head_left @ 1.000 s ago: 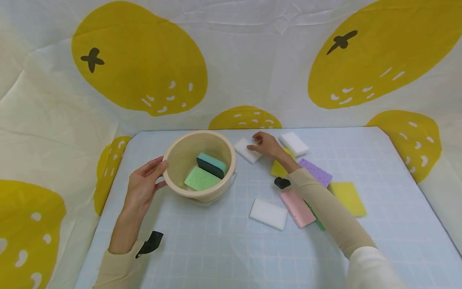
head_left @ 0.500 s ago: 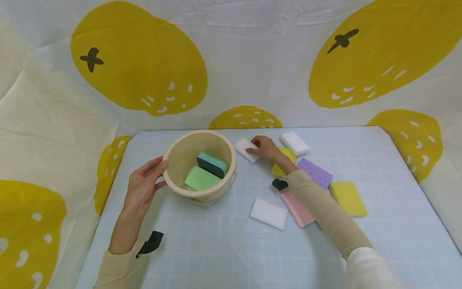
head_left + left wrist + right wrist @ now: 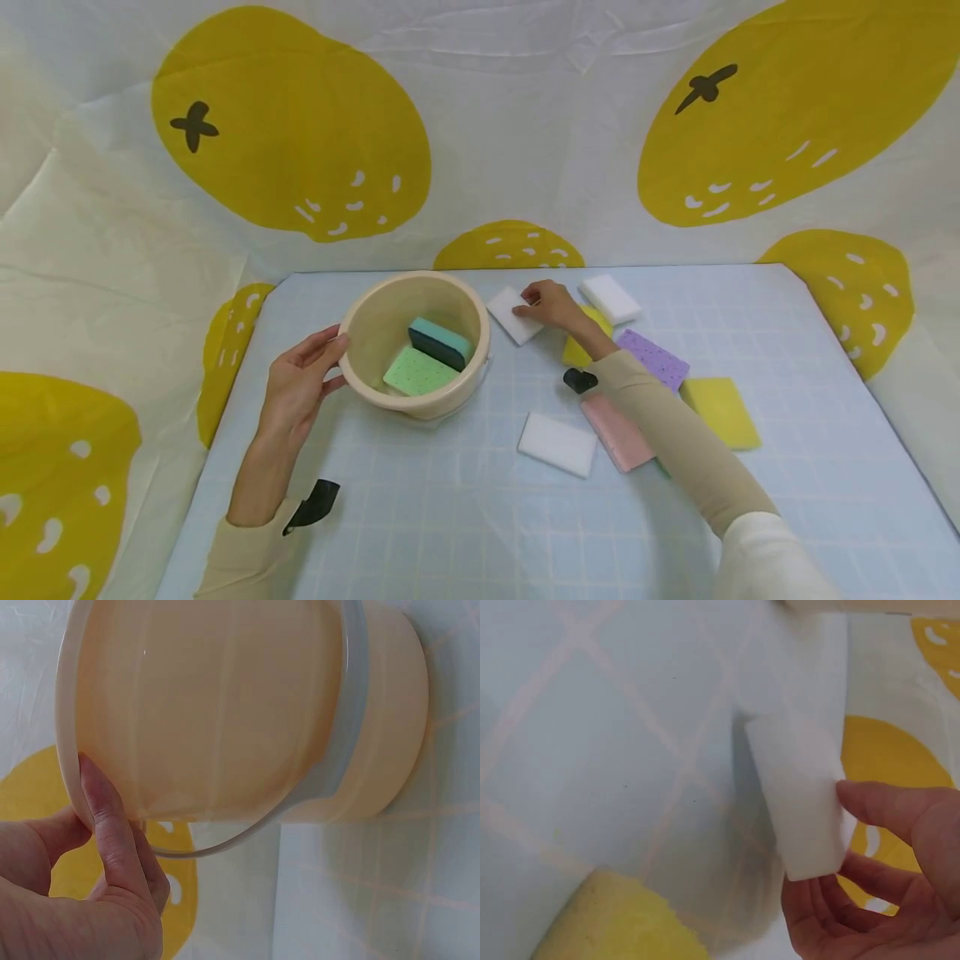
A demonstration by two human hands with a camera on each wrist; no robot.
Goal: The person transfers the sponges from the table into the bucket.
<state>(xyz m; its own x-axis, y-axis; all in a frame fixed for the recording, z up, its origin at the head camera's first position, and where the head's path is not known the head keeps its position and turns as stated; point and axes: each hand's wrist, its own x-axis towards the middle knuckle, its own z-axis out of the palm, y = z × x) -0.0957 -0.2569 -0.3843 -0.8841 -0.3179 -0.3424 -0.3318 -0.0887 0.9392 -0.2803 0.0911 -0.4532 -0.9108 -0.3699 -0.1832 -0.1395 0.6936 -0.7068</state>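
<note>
A cream bucket stands at the left of the table. My left hand pinches its rim, and in the left wrist view fingers lie along the outer wall. Inside the bucket rest a light green sponge and a teal sponge with a dark side. Right of the bucket, my right hand pinches the end of a white sponge. In the right wrist view the thumb is on the upper edge of this white sponge and the other fingers are at its near end.
Near the right arm lie a second white sponge, a purple sponge, a pink sponge and two yellow sponges, one farther right. Another white sponge lies nearer the front. The sleeve mostly hides a green one.
My right hand has come down a little onto the white sponge, its thumb and fingers closing on the end. The left hand and the bucket have stayed in place.
</note>
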